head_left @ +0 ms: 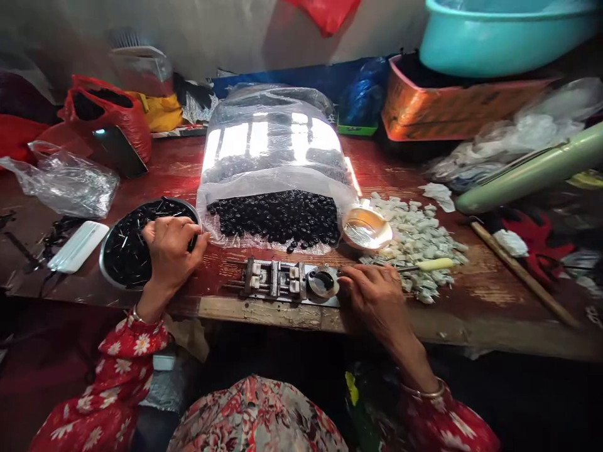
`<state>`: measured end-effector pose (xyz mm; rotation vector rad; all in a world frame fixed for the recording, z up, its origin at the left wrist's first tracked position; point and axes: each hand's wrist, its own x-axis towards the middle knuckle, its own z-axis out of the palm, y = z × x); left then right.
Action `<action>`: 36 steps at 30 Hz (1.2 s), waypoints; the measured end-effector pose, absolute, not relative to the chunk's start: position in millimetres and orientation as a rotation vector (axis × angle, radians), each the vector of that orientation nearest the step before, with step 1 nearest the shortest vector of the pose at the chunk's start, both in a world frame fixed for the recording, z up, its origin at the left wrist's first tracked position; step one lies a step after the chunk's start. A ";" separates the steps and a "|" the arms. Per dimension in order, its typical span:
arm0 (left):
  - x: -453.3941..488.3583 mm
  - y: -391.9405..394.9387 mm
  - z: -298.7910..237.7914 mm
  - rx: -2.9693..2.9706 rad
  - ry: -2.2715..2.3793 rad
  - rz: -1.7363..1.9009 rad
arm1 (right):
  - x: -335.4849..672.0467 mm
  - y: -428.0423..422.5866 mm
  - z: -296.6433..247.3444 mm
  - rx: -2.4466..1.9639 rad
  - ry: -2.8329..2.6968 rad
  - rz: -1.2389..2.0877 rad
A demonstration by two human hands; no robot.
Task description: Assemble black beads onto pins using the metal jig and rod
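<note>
Fingers of the left hand clench over a round steel bowl; the right hand grasps a yellow-handled steel pick; many glossy black beads remain bagged.

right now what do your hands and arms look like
The left hand and right hand are bare, with no gloves. The left sleeve and right sleeve are red with white flowers. The left bracelet and right bracelet are thin and silver-coloured.

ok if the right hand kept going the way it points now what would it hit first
Probably the round metal ring at the end of the metal jig, just left of the right hand, though depth is hard to judge.
</note>
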<state>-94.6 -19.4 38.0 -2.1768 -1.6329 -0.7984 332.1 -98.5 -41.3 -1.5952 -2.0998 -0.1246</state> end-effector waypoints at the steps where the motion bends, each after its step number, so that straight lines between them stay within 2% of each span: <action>1: -82.8 -20.1 35.9 -2.251 -1.607 -0.796 | 326.8 -94.5 -38.8 -1.574 -2.084 -0.058; 5: -30.2 -10.4 22.2 -2.542 -1.553 -0.734 | 304.6 -75.2 -25.4 -1.508 -2.028 0.170; 9: 12.1 13.8 8.2 -2.758 -1.546 -0.529 | 279.4 -46.2 -10.9 -1.492 -2.062 0.223; 14: 34.4 34.3 2.5 -2.753 -1.708 -0.262 | 252.9 -5.6 -3.8 -1.558 -2.327 0.390; 20: 40.3 40.9 2.6 -2.716 -1.724 -0.209 | 246.2 11.3 -10.4 -1.592 -2.382 0.456; 23: 36.4 39.4 3.5 -2.760 -1.713 -0.344 | 251.9 4.9 -14.4 -1.532 -2.249 0.501; 30: 4.9 -2.4 8.6 -2.934 -1.608 -1.101 | 260.9 -44.3 -2.9 -1.347 -1.930 0.568; 36: -12.6 -50.0 5.6 -3.038 -1.477 -1.082 | 244.4 -85.9 0.7 -1.245 -1.989 0.588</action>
